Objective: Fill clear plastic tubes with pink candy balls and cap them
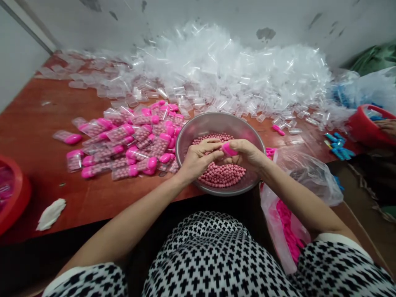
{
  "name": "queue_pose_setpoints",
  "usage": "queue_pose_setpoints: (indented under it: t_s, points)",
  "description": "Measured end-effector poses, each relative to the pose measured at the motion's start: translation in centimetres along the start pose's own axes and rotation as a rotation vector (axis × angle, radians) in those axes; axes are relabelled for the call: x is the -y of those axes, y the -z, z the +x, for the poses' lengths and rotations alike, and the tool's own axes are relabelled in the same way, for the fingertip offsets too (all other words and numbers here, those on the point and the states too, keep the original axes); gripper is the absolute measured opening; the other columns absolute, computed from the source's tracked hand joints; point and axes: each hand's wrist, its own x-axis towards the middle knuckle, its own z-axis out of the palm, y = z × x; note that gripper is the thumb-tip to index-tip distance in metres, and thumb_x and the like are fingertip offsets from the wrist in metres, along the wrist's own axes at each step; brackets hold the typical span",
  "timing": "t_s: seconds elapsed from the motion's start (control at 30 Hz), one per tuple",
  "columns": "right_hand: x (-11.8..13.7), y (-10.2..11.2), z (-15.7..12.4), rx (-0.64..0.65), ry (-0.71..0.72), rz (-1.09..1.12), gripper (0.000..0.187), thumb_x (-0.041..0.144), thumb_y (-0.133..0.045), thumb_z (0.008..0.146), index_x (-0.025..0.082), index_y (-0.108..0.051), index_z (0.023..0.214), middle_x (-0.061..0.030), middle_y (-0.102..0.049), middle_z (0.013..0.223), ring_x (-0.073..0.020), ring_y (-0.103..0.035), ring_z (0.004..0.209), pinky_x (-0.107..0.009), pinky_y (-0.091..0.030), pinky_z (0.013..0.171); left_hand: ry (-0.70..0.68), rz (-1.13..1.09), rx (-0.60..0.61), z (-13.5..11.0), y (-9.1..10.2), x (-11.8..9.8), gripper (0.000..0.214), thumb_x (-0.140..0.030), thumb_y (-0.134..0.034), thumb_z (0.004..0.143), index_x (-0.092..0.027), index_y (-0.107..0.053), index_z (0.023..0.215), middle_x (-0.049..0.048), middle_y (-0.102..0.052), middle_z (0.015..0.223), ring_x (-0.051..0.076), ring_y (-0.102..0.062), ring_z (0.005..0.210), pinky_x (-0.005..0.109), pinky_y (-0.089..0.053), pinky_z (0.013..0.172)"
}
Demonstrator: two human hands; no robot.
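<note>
Pink cap (pixel 229 148), one: held above the bowl, between the thumb and fingers of the right hand (pixel 247 156), which is drawn narrow upon it.

Left hand (pixel 200 159), bare: brought up against the cap from the other side, thumb and fingers close together; whether anything clear is gripped in it cannot be told.

Metal bowl (pixel 192 123), grey, round: set at the near edge of the table (pixel 34 119), directly under both hands. Partly filled with pink beads (pixel 221 178), by which the bottom is covered.

Filled containers (pixel 119 133), clear, pink-capped: piled to the left of the bowl, the nearest close to its rim; pink beads are seen through the walls.

Clear containers (pixel 235 78), plastic: heaped in great number along the back of the table, against the wall (pixel 198 12), and spread thinly toward the left corner.

Loose pink cap (pixel 279 130), one: laid near the front of the heap, right of the bowl.

Plastic bag (pixel 321 177), clear: placed right of the bowl, partly crossed by the right forearm; pink pieces (pixel 289 229) are contained in it.

Blue pieces (pixel 340 148): clustered farther right, near a red basket (pixel 368 128), on which a co-worker's hand (pixel 388 128) is seen.

Red tub (pixel 23 194): cut off by the left border.

White scrap (pixel 51 214): laid beside the tub.
</note>
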Motion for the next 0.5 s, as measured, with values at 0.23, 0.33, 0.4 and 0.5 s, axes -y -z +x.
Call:
queue_pose_setpoints:
  t_s: [0.23,0.33,0.4,0.5]
  points:
    - [-1.0,-1.0,1.1,-0.053,-0.025,0.128,0.037,0.044,-0.081,0.067,0.015,-0.071,0.087,-0.003,-0.07,0.071,-0.0175,-0.068,0.069,-0.038,-0.062,0.074,-0.032,0.095,-0.003,-0.1,0.2,-0.4,0.018,-0.03,-0.072,0.081,-0.024,-0.082,0.094,0.0056,-0.078,0.109,0.026,-0.067,0.113,0.039,-0.049,0.105]
    - [-0.6,-1.3,1.1,-0.018,-0.051,0.068,0.049,0.056,-0.078,0.071,0.014,-0.07,0.095,-0.0058,-0.072,0.078,-0.0177,-0.069,0.074,-0.037,-0.062,0.076,0.025,0.121,-0.013,0.1,0.1,-0.7,0.022,-0.034,-0.073,0.081,-0.023,-0.081,0.098,0.0058,-0.077,0.114,0.028,-0.066,0.117,0.042,-0.048,0.109]
    - [0.5,-0.5,1.1,0.033,-0.026,-0.045,0.062,0.069,-0.072,0.074,0.015,-0.069,0.104,-0.0096,-0.074,0.092,-0.0183,-0.07,0.079,-0.036,-0.062,0.076,0.094,0.112,-0.019,0.4,0.5,-1.3,0.027,-0.039,-0.073,0.082,-0.025,-0.08,0.105,0.0044,-0.076,0.115,0.028,-0.067,0.118,0.044,-0.048,0.11]
    - [3.4,3.5,1.8,-0.032,0.201,-0.338,0.068,0.074,-0.064,0.078,0.02,-0.065,0.119,-0.0101,-0.071,0.111,-0.0178,-0.07,0.087,-0.033,-0.062,0.076,0.186,0.155,-0.218,1.1,3.2,-2.5,0.03,-0.044,-0.076,0.081,-0.03,-0.078,0.106,-0.0019,-0.077,0.113,0.028,-0.07,0.112,0.045,-0.054,0.106]
